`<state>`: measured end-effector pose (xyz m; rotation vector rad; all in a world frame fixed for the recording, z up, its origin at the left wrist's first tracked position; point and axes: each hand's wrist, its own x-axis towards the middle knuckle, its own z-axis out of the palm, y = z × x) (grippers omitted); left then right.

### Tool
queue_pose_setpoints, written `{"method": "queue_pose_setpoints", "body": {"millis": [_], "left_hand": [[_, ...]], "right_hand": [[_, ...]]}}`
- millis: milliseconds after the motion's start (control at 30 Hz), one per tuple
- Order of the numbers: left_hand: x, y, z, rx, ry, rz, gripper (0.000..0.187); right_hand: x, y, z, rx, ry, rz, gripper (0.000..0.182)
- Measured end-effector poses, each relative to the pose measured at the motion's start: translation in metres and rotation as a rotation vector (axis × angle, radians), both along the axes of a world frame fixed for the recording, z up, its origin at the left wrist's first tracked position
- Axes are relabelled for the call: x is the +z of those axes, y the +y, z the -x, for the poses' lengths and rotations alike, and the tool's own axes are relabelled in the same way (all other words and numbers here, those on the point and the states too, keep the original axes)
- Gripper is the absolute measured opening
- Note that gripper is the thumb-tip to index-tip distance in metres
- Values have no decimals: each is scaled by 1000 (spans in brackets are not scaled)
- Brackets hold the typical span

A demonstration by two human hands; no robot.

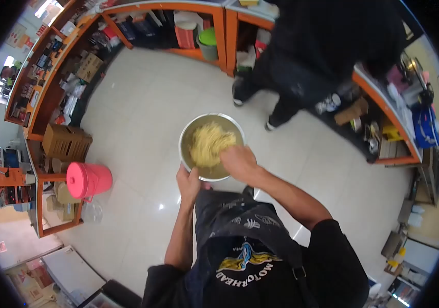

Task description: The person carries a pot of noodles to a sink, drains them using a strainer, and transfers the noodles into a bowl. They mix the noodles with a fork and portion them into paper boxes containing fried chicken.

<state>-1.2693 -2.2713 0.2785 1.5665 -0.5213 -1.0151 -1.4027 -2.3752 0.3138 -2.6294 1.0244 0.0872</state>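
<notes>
A round metal bowl [182, 145] is held out in front of my body, above the floor. Inside it lies a heap of pale yellow, shredded-looking food [210, 142]. My left hand [188, 180] grips the bowl's rim at the lower left, its thumb over the edge. At the right side of the bowl, my right hand [239, 161] reaches in over the rim with its fingers curled down against the yellow heap; the fingertips are hidden.
Another person [322, 56] in dark clothes stands ahead to the right. A pink lidded bucket [90, 180] is on the floor at left, near a brown crate [66, 141]. Orange-framed shelves [222, 36] line the room. Pale tiled floor [137, 102] surrounds me.
</notes>
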Motion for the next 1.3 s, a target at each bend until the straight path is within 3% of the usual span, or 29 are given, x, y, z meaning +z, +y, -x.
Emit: {"method": "queue_pose_setpoints", "body": {"millis": [133,300,367,500,600,633,700,733,800,833,967,1067,1200,1267,1300], "left_hand": [[0,-26,-57,104,26,22,28],[0,-73,-146,93,2,12,28],[4,-91,-176,117,7,7,28],[17,-153,-214,-92,-79,-31,36],[33,-205,-243,-36,-26,-12,32],[34,-224,-252,-51,-28,-22,32],[33,-260,-262,-140,-50,54,32],[33,-280,-261,-151,-87,28,33],[27,-318,-271,-148,-86,55,32],[25,-336,-276,-136,-65,65,32],[31,-391,-299,-69,-34,-6,29],[34,-439,-310,4,-20,70,32],[36,-487,-309,95,64,104,33],[35,-515,-318,56,41,80,33],[36,-528,-325,9,13,61,33]], "right_hand": [[7,-53,-46,-81,-26,85,12],[-4,-94,-142,148,-24,68,12],[10,-132,-159,64,-5,141,11],[18,-170,-219,27,20,205,11],[13,-213,-219,163,-59,171,11],[13,-234,-225,148,-61,161,11],[22,-276,-233,-150,-32,353,10],[8,-282,-244,-160,-157,464,9],[17,-307,-254,-58,-120,469,8],[24,-325,-259,58,-65,456,8],[92,-409,-245,-96,43,537,9],[101,-454,-261,-88,122,483,8],[53,-478,-299,-93,72,385,8],[32,-498,-319,-206,-73,136,9],[21,-511,-324,-221,-73,134,9]]}}
